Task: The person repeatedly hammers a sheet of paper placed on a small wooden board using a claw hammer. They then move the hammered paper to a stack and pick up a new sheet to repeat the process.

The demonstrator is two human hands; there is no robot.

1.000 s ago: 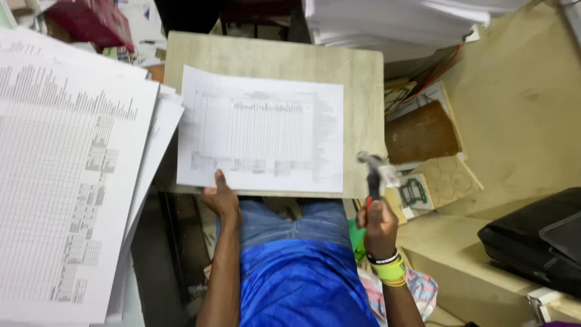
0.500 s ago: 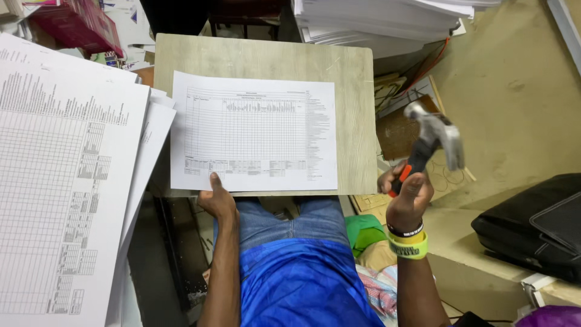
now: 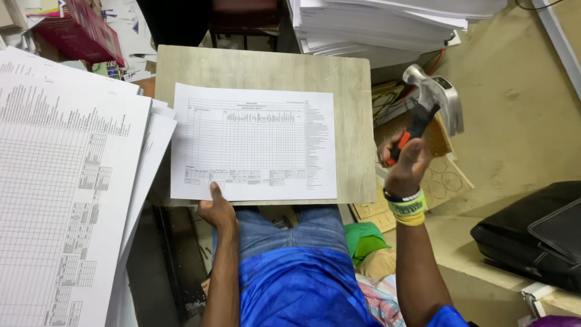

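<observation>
Head view, looking straight down. In front of you a pale wood-grain board point(image 3: 266, 66) serves as the work surface, set over your knees; beyond its right edge lies a tan floor point(image 3: 514, 103). The room is crowded with paper on all sides.

A printed sheet point(image 3: 254, 148), ruled as a table, lies flat on the board, long side toward you, its near edge close to the board's near edge.

Your left hand point(image 3: 216, 209) rests at the sheet's near left corner, thumb on the paper, the other fingers under the edge and hidden; it pins the sheet rather than grasping it.

Your right hand point(image 3: 407, 162) is raised off the board's right side, fist closed around the orange-and-black handle of a claw hammer point(image 3: 433, 103). The steel head sits up and to the right, clear of the board and well apart from the sheet. Coloured bands point(image 3: 407, 208) ring that wrist.

Around you: a tall stack of large printed sheets point(image 3: 66, 181) to the left, its edge overlapping the board's left side. A white paper pile point(image 3: 387, 24) beyond the board's far right corner. Cardboard pieces point(image 3: 439, 175) under the hammer hand. A black bag point(image 3: 535, 233) at far right. A red box point(image 3: 78, 30) at upper left.
</observation>
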